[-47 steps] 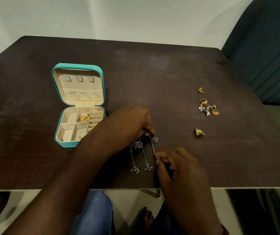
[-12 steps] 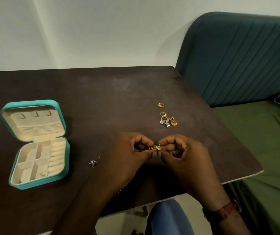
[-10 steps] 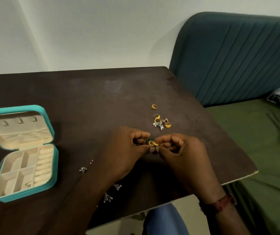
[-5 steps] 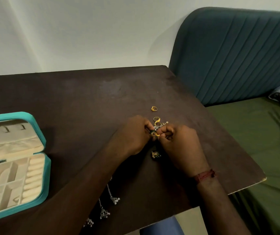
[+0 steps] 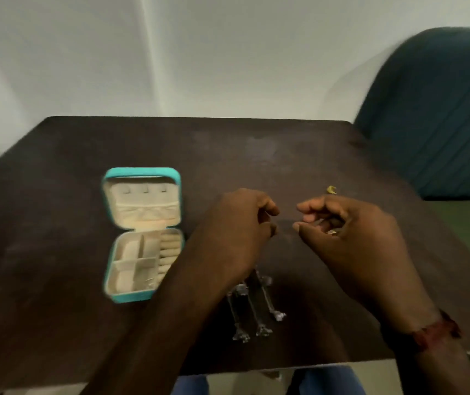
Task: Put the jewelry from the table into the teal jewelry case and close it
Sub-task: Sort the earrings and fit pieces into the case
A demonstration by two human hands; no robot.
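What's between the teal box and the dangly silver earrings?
The left forearm crosses between the teal case and the silver earrings, in the head view.

No writing, label, brand or number is readable: the teal jewelry case (image 5: 142,171) and the dark table (image 5: 57,195) look plain, and everything is blurred.

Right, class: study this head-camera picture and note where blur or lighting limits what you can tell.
Head view: motion blur smears everything; the teal jewelry case has doubled edges and the silver dangle earrings are streaks. Head view: a glint sits inside the right hand, too blurred to name. Head view: light is dim, the dark table showing only a faint sheen.
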